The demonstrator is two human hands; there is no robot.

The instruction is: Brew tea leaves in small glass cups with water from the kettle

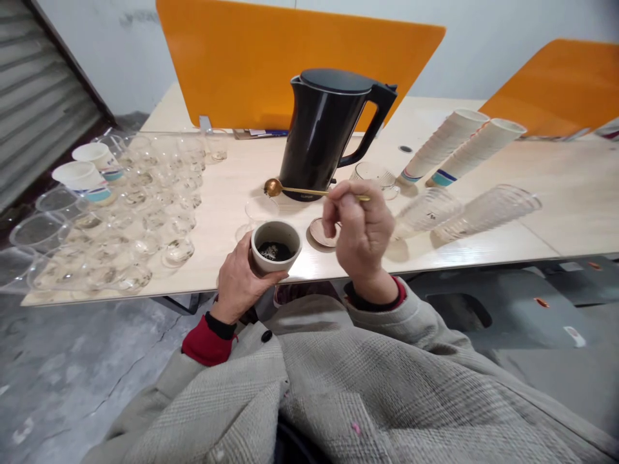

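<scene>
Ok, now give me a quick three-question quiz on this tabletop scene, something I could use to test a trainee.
1. True or false: the left hand grips the small cup, which holds something dark.
2. What does the right hand hold? A) a gold spoon B) a glass C) a paper cup
3. What colour is the kettle?

Key: 1 true; 2 A; 3 black.

The tall plastic kettle (324, 129) is glossy black; the divider panels (271, 58) are bright orange. The slim gold metal spoon (300, 190) shines brassy. The small beige ceramic cup (275, 248) holds black matter flecked white. The counter (232, 212) is pale wood-grain. The stacked white paper cups (454, 138) carry blue, teal and red bands. The coat sleeves (338, 386) are grey-beige check with red cuffs (206, 345).
</scene>
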